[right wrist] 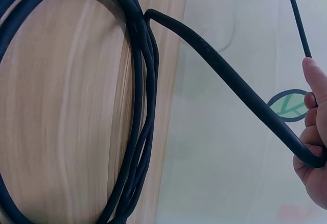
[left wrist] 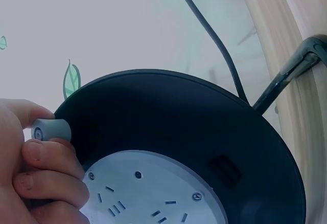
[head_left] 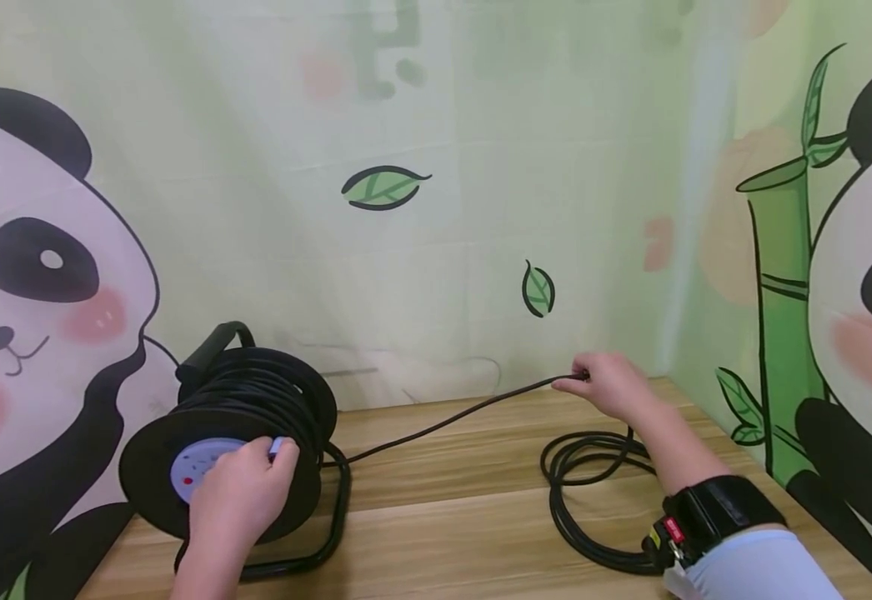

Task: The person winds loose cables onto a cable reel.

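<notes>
The reel [head_left: 237,425] stands on the surface [head_left: 436,500], probably heavy; left hand [head_left: 237,492] curls round its knob [left wrist: 55,130], right hand [head_left: 616,387] grips the cable [right wrist: 232,81], judged pliant yet springy, best held loosely between reel and coil [right wrist: 152,75]

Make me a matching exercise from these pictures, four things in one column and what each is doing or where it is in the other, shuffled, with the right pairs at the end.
Column one:
1. Left hand
2. Right hand
3. Loose cable coil
4. Socket panel

Column two:
A. Lies on the wooden tabletop
B. Grips a raised stretch of black cable
C. Set into the side of the cable reel
D. Holds the grey crank knob

Right pairs: 1-D, 2-B, 3-A, 4-C.
</notes>
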The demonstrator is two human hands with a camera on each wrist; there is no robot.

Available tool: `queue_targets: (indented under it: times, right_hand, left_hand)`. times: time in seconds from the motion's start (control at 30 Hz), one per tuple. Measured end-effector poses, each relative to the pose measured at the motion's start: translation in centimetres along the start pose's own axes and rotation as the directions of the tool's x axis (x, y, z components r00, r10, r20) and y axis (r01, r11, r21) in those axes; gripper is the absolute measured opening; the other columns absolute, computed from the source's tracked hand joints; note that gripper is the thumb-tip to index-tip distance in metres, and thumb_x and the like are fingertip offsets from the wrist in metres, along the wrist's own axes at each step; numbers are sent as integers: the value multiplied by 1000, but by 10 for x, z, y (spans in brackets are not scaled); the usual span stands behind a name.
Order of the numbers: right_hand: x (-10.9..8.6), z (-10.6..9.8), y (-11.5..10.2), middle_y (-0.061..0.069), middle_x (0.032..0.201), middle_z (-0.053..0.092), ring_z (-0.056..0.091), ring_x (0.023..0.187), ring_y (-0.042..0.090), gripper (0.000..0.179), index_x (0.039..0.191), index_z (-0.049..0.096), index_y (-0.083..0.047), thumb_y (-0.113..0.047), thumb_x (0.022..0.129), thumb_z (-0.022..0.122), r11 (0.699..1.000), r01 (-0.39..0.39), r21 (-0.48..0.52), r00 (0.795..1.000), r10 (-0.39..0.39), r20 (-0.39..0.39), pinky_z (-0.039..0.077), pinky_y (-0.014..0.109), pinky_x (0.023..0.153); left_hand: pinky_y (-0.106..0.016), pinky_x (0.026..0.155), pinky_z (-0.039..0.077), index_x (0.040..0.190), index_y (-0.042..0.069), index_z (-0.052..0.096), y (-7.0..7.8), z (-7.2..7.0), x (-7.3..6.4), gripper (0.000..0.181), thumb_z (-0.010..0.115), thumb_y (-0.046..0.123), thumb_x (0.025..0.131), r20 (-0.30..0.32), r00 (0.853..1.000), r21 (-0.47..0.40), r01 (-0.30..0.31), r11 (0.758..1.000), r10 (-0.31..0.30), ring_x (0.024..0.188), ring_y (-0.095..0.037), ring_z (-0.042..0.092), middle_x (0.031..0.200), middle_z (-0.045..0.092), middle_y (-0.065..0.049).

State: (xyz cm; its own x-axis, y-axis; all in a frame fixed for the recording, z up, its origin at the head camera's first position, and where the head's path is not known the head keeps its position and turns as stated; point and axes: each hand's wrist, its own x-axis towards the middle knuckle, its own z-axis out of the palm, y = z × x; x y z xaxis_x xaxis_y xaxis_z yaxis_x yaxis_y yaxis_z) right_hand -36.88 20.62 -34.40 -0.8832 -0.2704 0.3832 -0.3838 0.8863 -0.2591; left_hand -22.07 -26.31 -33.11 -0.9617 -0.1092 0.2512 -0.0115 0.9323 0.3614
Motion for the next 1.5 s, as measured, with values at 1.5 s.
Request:
queue_targets:
  times: [1.5]
  right_hand:
    - [2,24,-61,-6,64,54,48,60,14,31,74,57,-21,-47,88,65,991,120,50,987,-125,97,42,32,55]
  left_hand:
    - [-40,62,43,84,6,66,-8,22,6,36,51,37,95,381,924,-139,45,989,12,69,-21,52,76,58,-4]
